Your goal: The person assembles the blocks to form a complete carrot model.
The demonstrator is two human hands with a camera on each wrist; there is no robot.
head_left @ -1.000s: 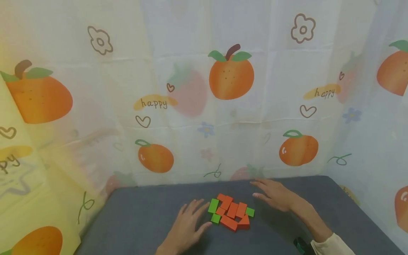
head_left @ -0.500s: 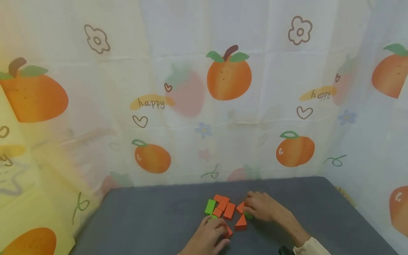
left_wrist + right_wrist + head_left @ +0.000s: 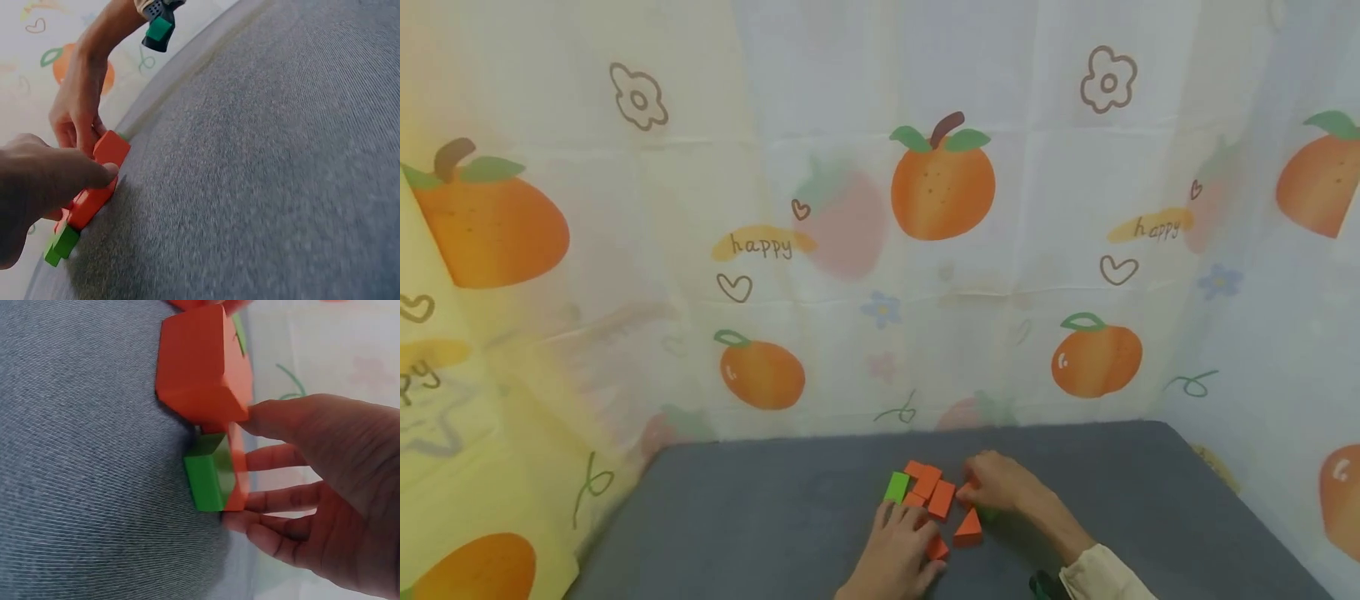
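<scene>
Several orange and green wooden blocks lie clustered on the dark grey tabletop in the head view. My left hand [image 3: 891,550] is at the cluster's near side, pinching an orange rectangular block [image 3: 937,547] with its thumb towards me; the fingers partly cover it. At the right side, my right hand [image 3: 1000,483] grips another orange block [image 3: 967,493] between thumb and fingers. Touching that block in the right wrist view is a small green block [image 3: 209,472]. An orange triangular block [image 3: 968,530] stands between the hands. The far ends of my left fingers are hidden in the left wrist view.
Left of the cluster's back lies a green rectangular block [image 3: 897,487]. Beside it are orange blocks [image 3: 942,500] set close together. Behind the grey tabletop [image 3: 760,517] hangs a fruit-print curtain [image 3: 850,350], with more curtain at both sides.
Both hands came in from the two sides, fingers spread at first, and took hold of orange blocks. The right-hand block came slightly apart from the row; the right hand shifted a little left.
</scene>
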